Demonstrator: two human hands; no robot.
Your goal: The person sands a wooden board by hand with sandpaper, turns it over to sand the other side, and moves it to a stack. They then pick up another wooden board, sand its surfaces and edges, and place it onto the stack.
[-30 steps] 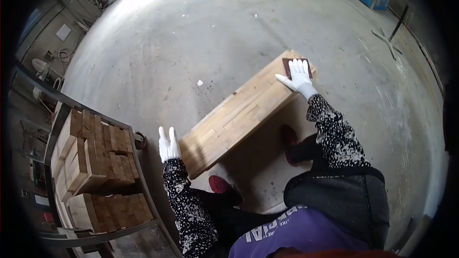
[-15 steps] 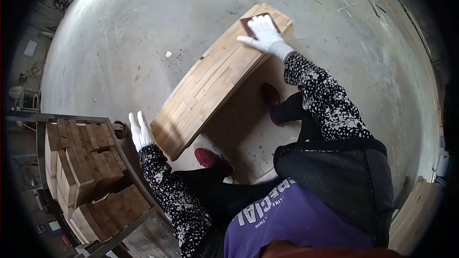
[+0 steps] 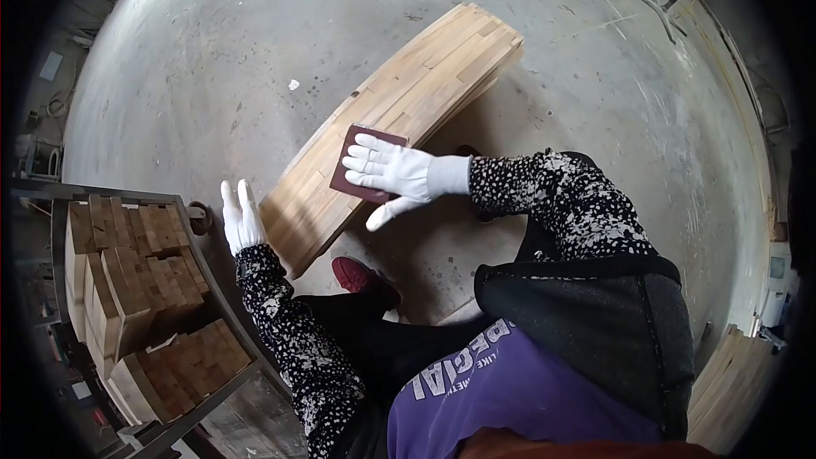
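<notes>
A long pale wooden panel (image 3: pixel 425 68) of joined strips runs diagonally over the floor, with further boards showing beneath its edge. My right hand (image 3: pixel 391 172), in a white glove, lies flat over a dark reddish-brown sheet of sandpaper (image 3: pixel 350 185) on the panel's middle. Its fingers are stretched out across the sheet and the thumb sticks out past the panel's near edge. At the panel's lower left end is my left hand (image 3: pixel 243 219), also gloved in white, its fingers extended upward beside the corner. Nothing shows in that hand.
To the left stands a metal-framed cart (image 3: pixel 229 323) loaded with stacked wooden blocks (image 3: pixel 191 365). My red shoe (image 3: pixel 353 274) is close to the panel's near side. More boards (image 3: pixel 731 382) lie at the lower right, and a metal stand (image 3: pixel 663 13) is at the upper right.
My right hand has slid the sandpaper from the panel's far end down to its middle, toward me. My left hand remains by the lower left end.
</notes>
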